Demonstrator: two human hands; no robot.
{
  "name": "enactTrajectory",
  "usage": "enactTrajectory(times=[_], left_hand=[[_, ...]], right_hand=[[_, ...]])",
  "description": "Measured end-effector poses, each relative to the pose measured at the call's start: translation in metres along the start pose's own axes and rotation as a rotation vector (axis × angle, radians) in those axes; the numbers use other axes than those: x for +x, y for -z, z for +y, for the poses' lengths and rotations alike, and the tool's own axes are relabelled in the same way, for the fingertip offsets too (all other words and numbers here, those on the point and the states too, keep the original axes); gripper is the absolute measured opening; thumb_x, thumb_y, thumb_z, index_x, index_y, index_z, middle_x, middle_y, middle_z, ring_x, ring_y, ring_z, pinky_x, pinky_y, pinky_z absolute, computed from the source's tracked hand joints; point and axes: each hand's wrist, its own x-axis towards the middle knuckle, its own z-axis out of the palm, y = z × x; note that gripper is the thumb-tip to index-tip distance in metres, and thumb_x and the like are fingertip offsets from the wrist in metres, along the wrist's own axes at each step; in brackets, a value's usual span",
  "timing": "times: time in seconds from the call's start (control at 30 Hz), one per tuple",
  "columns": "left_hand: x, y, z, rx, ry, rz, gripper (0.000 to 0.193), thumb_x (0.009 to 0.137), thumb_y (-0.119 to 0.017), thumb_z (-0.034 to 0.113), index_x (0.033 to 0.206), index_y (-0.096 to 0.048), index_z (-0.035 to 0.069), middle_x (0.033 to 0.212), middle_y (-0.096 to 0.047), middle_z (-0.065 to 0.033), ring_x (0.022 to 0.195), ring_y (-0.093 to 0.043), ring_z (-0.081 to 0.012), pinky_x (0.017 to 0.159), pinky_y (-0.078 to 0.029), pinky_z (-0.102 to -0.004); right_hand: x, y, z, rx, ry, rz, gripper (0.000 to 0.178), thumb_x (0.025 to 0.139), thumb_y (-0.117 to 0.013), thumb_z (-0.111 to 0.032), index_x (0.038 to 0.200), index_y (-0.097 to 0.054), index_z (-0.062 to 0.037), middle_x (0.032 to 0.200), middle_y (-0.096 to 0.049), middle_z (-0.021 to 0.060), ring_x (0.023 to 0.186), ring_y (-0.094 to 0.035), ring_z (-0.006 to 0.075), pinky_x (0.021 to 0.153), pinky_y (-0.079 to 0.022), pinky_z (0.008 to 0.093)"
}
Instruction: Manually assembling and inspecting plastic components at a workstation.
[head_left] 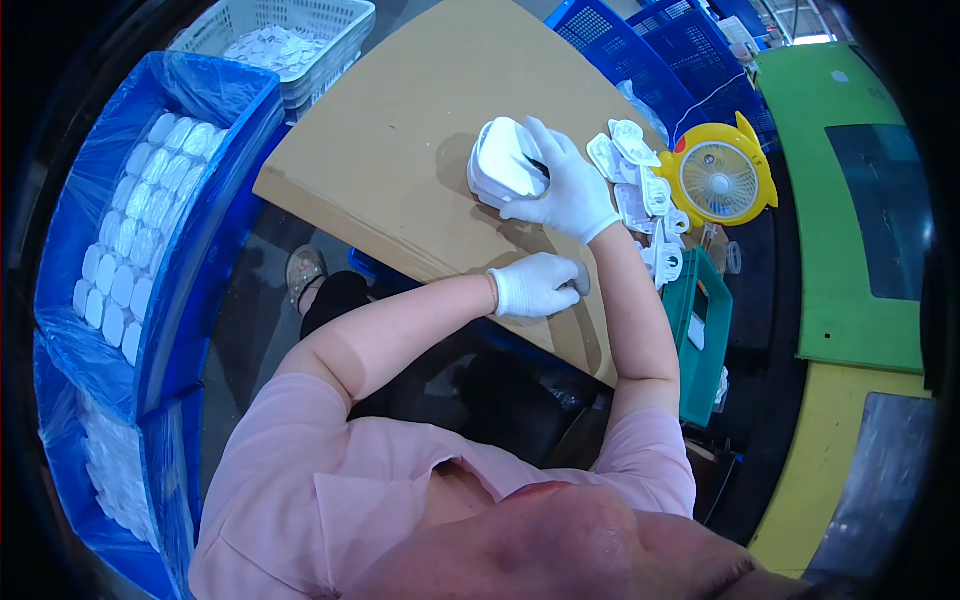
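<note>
White rounded-rectangular plastic covers (506, 160) sit in a short stack on the brown tabletop. My right hand (568, 185), in a white glove, is closed on the top cover from its right side, thumb at the near edge and fingers at the far edge. A dark patch shows between palm and cover; I cannot tell whether it is shadow or an object. Nearer the table's front edge is my left hand (535, 284), also gloved, its fingers curled. Something grey shows at its fingertips, too small to name.
Loose white moulded parts (640, 190) lie along the table's right side, beside a yellow fan (718, 182) and a green bin (712, 350). Blue lined crates (255, 130) on the left hold rows of white covers. A white basket (345, 50) stands behind them.
</note>
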Motion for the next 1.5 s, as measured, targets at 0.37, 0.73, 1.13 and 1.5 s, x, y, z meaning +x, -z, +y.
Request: enactTrajectory(times=[0.37,0.73,1.13,1.5], left_hand=[[0.000,-0.005,-0.009,-0.005,-0.108,0.062,0.019,0.085,-0.056,0.014,0.099,-0.062,0.003,0.091,-0.067,-0.0121,0.082,-0.065,-0.0247,0.077,-0.051,-0.0334],[0.000,-0.004,-0.007,-0.050,-0.062,0.038,0.018,0.085,-0.056,0.013,0.098,-0.062,0.002,0.088,-0.066,-0.0119,0.081,-0.065,-0.0245,0.076,-0.051,-0.0337],[0.002,-0.002,-0.012,-0.009,-0.102,0.064,0.023,0.085,-0.057,0.015,0.104,-0.060,0.002,0.094,-0.066,-0.0125,0.087,-0.065,-0.0241,0.079,-0.051,-0.0335],[0.000,0.013,0.006,-0.557,-0.268,0.125,0.105,0.063,-0.087,0.029,0.143,-0.024,0.007,0.130,-0.046,-0.0060,0.119,-0.047,-0.0164,0.102,-0.040,-0.0331]], right_hand=[[0.045,0.026,0.136,-0.444,-0.636,0.061,0.077,0.074,-0.067,-0.055,0.136,-0.051,-0.0115,0.128,-0.058,0.0184,0.118,-0.056,0.0323,0.100,-0.045,0.0401],[0.021,0.034,0.201,-0.402,-0.643,-0.304,0.073,0.070,-0.064,-0.047,0.133,-0.055,-0.0117,0.129,-0.059,0.0168,0.118,-0.057,0.0326,0.100,-0.044,0.0372],[-0.107,0.016,0.115,-0.246,-0.509,0.148,0.036,0.077,-0.068,-0.025,0.109,-0.064,-0.0090,0.101,-0.066,0.0172,0.101,-0.062,0.0342,0.087,-0.049,0.0379],[-0.137,-0.039,-0.009,0.374,-0.012,0.774,0.038,0.070,-0.071,0.000,0.106,-0.064,-0.0085,0.112,-0.064,0.0147,0.104,-0.063,0.0314,0.086,-0.051,0.0357]])
